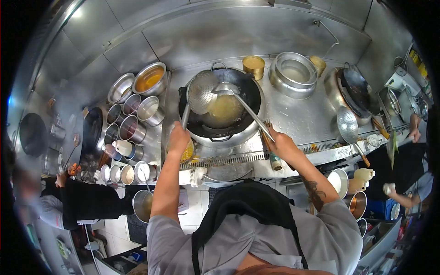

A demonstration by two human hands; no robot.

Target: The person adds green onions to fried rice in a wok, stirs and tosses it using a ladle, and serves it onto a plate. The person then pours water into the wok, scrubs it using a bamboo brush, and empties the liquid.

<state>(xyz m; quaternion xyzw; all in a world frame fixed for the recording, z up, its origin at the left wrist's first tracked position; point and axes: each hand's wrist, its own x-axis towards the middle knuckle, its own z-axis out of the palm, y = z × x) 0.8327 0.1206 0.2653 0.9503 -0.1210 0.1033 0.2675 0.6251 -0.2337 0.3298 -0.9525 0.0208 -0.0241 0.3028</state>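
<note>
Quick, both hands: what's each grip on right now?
Left hand: closed, holding the perforated skimmer by its handle.
Right hand: closed, holding the ladle by its handle.

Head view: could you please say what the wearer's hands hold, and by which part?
The left hand holds the perforated strainer by its handle; the right hand holds the ladle by its handle.

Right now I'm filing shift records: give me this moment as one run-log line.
left hand: grips strainer, over wok | right hand: grips ladle, bowl at strainer's edge, contact unclear | wok: yellowish liquid
</note>
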